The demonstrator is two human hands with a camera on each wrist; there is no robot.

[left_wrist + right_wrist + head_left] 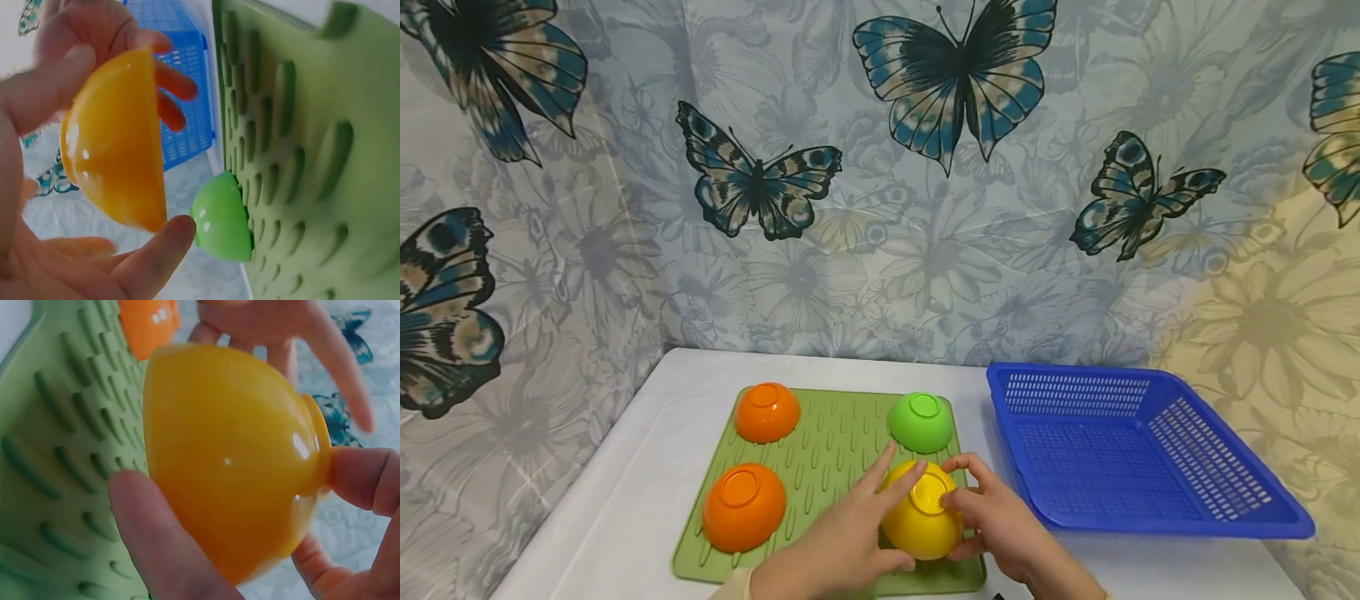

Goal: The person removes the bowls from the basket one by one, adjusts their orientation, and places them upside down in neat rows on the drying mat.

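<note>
A yellow bowl (917,529) is upside down over the near right part of the green drying mat (827,492), with a gap under its rim in the left wrist view. My right hand (1000,525) holds it from the right, one finger at the foot ring and another digit by the rim (150,444). Spread around the bowl's left side is my left hand (842,529), its fingers fairly straight. Behind the yellow bowl, a green bowl (919,427) sits upside down on the mat. Two orange bowls, one far (767,417) and one near (743,512), lie inverted along its left side.
A blue plastic basket (1150,521) with slotted walls stands right of the mat. White cloth (625,500) covers the table. Butterfly-printed fabric (925,275) hangs behind the table and along its sides.
</note>
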